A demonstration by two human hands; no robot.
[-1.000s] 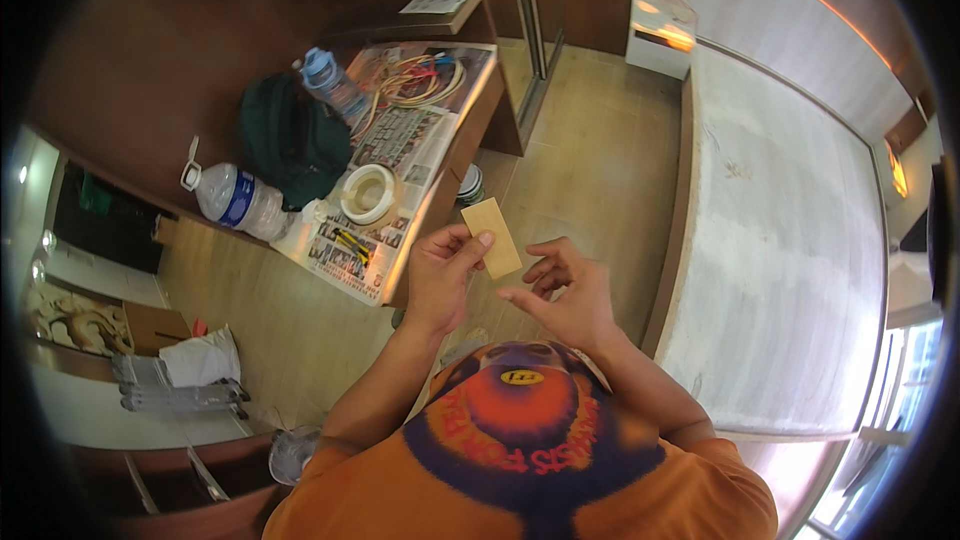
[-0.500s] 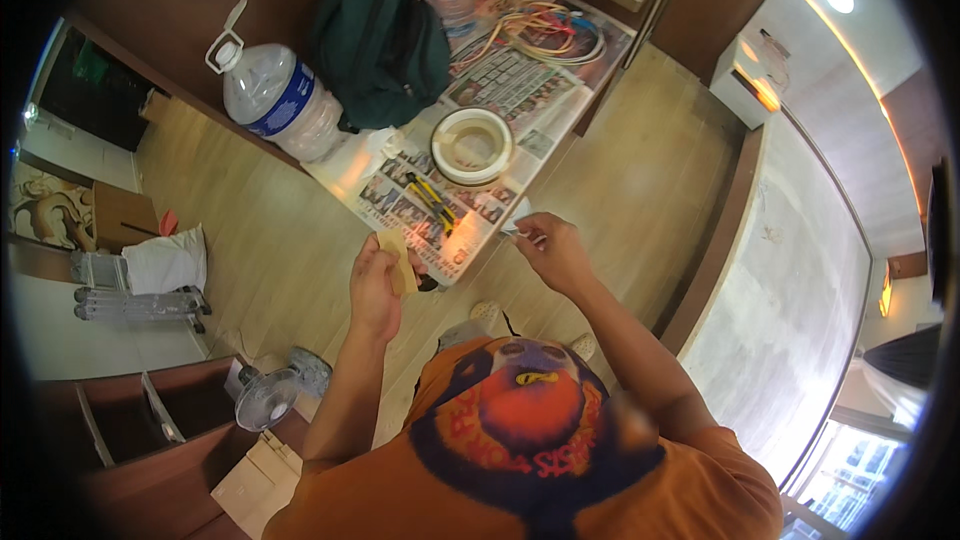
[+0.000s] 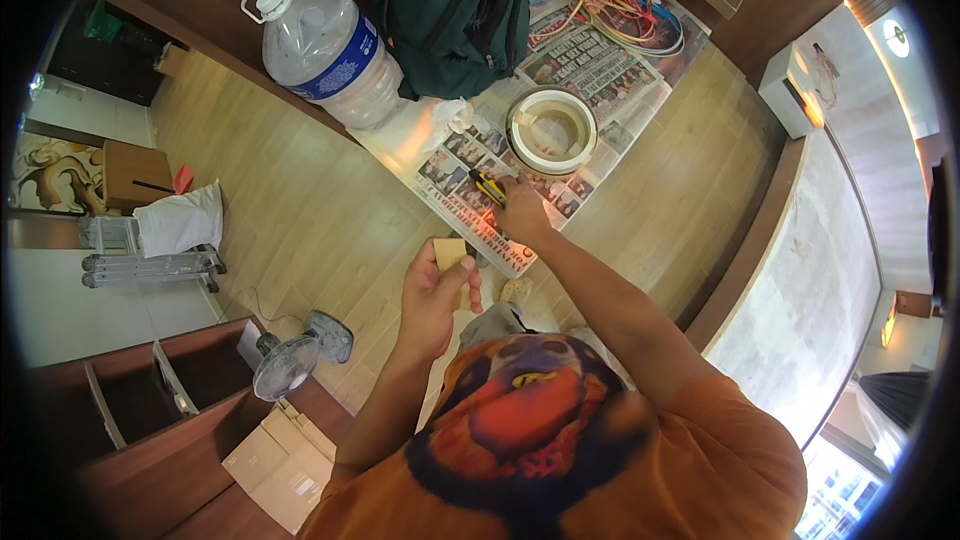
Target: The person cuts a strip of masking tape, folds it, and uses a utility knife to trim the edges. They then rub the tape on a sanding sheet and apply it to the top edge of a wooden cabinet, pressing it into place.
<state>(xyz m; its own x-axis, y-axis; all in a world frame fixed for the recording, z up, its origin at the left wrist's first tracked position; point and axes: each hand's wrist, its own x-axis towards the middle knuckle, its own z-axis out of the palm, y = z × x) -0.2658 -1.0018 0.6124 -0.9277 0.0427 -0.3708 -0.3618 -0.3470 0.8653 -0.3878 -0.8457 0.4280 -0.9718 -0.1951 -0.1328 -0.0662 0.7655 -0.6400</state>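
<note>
On the newspaper-covered tabletop point(image 3: 585, 75) ahead of the person, the biggest change is at the right hand point(image 3: 522, 216): a second ago it was held close to the left hand in front of the body, and now it is stretched out to the table, fingers curled down over a yellow and black utility knife point(image 3: 488, 187) lying on the newsprint. Whether the grip has fully closed on the knife cannot be told. This looks like a reach for a cutting tool while the work piece waits in the other hand.

The left hand point(image 3: 436, 292) stays back near the chest, closed around a small tan rectangular piece point(image 3: 449, 253) that stands upright above the thumb.

Packages and labels, largest first: a large clear water jug point(image 3: 325, 55) with a blue band label and white cap handle stands at the table's left end; a dark green backpack point(image 3: 452, 5) sits beside it; a wide cream roll of tape point(image 3: 551, 128) lies flat just beyond the knife; coloured wires point(image 3: 625, 10) lie coiled farther back. Flat cardboard boxes point(image 3: 280, 460) rest on the floor at lower left.
</note>
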